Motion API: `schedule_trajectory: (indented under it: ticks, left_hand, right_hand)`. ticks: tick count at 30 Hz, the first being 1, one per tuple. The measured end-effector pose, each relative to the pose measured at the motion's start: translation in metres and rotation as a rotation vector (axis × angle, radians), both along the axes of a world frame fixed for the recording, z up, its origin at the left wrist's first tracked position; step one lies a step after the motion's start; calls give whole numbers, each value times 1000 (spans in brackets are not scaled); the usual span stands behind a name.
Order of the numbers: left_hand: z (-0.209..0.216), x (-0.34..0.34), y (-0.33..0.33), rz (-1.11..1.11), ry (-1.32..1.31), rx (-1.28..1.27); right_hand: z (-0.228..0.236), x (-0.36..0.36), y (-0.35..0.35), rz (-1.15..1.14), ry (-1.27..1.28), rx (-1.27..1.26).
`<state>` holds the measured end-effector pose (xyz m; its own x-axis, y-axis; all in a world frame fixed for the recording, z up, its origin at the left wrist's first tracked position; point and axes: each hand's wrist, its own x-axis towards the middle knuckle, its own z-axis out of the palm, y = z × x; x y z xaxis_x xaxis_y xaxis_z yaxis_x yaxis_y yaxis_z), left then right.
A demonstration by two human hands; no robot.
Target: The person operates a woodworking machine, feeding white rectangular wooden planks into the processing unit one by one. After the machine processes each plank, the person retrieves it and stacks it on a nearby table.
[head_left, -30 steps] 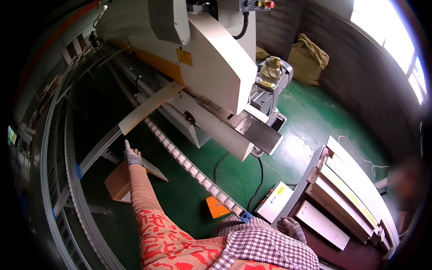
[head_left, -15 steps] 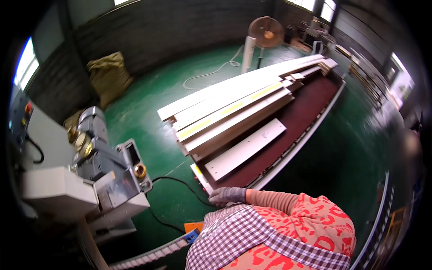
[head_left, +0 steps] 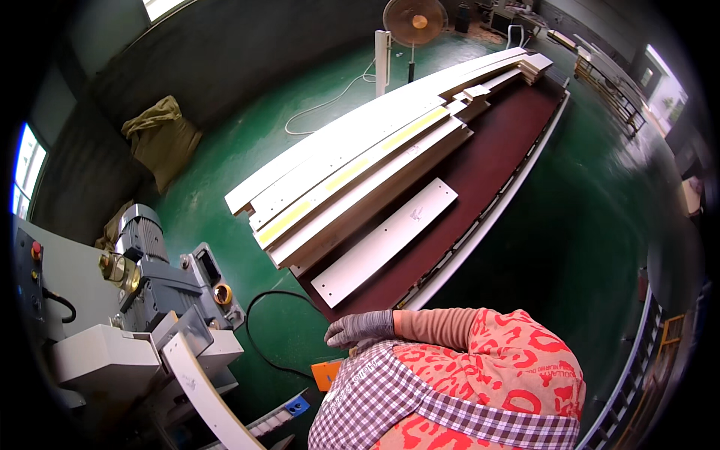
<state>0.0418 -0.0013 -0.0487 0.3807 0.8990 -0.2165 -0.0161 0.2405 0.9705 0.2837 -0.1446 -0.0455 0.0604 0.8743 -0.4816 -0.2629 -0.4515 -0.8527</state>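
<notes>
My right hand (head_left: 361, 329), in a grey glove, is bent across my front over the checked apron (head_left: 375, 390). Its fingers are together and curled; what they close on, if anything, is hidden. Just beyond it, one white board (head_left: 386, 241) with small holes lies on a dark red belt (head_left: 499, 154). Beside that board several long white boards (head_left: 352, 161) are piled, some with yellow strips. At lower left, a white board (head_left: 202, 394) stands tilted by the grey machine (head_left: 161, 262), its lower end cut off by the picture's edge. My left hand is out of sight.
A black cable (head_left: 259, 296) loops over the green floor near an orange block (head_left: 325, 373). Roller rails (head_left: 626, 367) run along the right. Farther off stand a fan (head_left: 415, 21), a white post (head_left: 382, 61) and a sack (head_left: 161, 139).
The view has shifted, so the belt and boards sit lower left. At lower left, the tilted board now shows its white face where only a narrow edge showed. My right hand stays at my front.
</notes>
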Motion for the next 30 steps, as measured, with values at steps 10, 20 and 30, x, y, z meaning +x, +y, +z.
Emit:
schedule_trajectory:
  ticks: [10, 20, 30]
  left_hand:
    - [29, -19, -31, -239, -187, -153]
    - [-34, 149, 13, -688, -87, -393]
    - [-64, 195, 4, -737, 527, -118]
  right_hand:
    - [18, 32, -50, -477, 729, 172]
    - [-48, 137, -143, -1222, 375, -228]
    - [-94, 172, -171, -1010, -33, -290]
